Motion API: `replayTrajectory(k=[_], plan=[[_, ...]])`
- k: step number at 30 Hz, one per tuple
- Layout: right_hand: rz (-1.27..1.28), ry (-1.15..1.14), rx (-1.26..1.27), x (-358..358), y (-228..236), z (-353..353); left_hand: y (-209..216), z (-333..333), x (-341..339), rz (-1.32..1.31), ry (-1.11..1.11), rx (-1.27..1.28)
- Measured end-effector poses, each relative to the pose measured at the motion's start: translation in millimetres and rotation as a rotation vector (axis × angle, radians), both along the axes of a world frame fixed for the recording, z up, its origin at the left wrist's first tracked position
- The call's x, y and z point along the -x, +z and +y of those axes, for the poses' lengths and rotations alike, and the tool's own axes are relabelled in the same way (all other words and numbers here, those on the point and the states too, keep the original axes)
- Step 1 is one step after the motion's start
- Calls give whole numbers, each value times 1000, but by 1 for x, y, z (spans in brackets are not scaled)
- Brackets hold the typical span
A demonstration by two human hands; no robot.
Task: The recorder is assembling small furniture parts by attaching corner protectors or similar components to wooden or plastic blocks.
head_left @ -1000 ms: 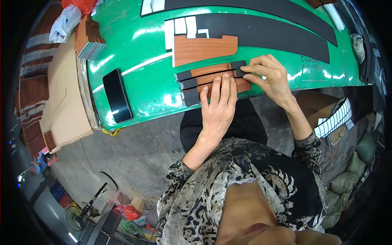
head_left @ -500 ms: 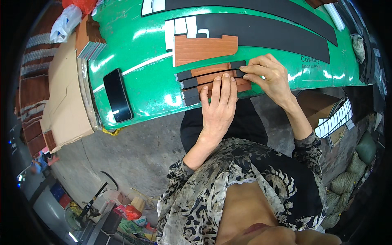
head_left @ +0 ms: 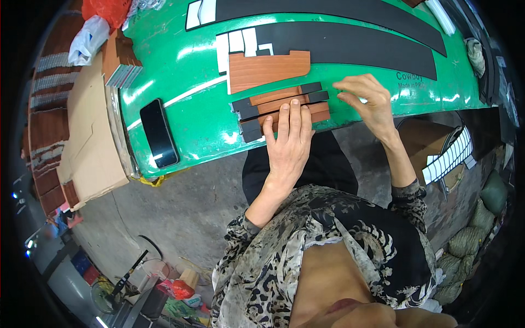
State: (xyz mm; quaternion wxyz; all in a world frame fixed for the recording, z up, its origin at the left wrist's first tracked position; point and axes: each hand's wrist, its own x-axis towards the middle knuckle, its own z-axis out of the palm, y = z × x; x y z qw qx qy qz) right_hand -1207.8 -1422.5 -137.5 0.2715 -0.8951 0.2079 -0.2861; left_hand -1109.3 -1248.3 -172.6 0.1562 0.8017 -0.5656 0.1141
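Observation:
My left hand [head_left: 290,136] lies flat, fingers stretched out, pressing on a set of brown wood-grain strips [head_left: 276,104] with black end pieces [head_left: 317,97]. The strips lie side by side at the table's near edge; my palm hides part of the nearest one. My right hand [head_left: 369,104] hangs just right of the black ends, touching none of them. Its thumb and forefinger are bent with a small gap, and no object shows between them. Just beyond the strips is a brown wood-grain panel [head_left: 268,71] with a notched far edge.
Long black curved sheets [head_left: 355,46] with white patches lie across the green table [head_left: 202,126]. A black phone [head_left: 159,133] rests at left, near cardboard [head_left: 93,142] and a stack of brown pieces [head_left: 121,60]. A box [head_left: 429,142] stands below the table's right side.
My right hand has let go of the black strip end and moved slightly right, away from it. My left hand stays on the strips. The whole view has shifted slightly.

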Motion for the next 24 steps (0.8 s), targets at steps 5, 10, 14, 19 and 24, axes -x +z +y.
replayTrajectory(k=[5,10,14,19,24], plan=[[81,152,220,-10,3,13,8,1,-4,10,7,17],[81,137,225,-12,-1,17,6,-7,-6,6,3,54],[100,196,140,-17,11,7,14,-9,-7,-10,10,41],[45,272,15,-79,42,-19,8,-6,-4,-13,13,57],[313,319,130,-178,28,-53,9,-2,-5,-56,-22,52]])
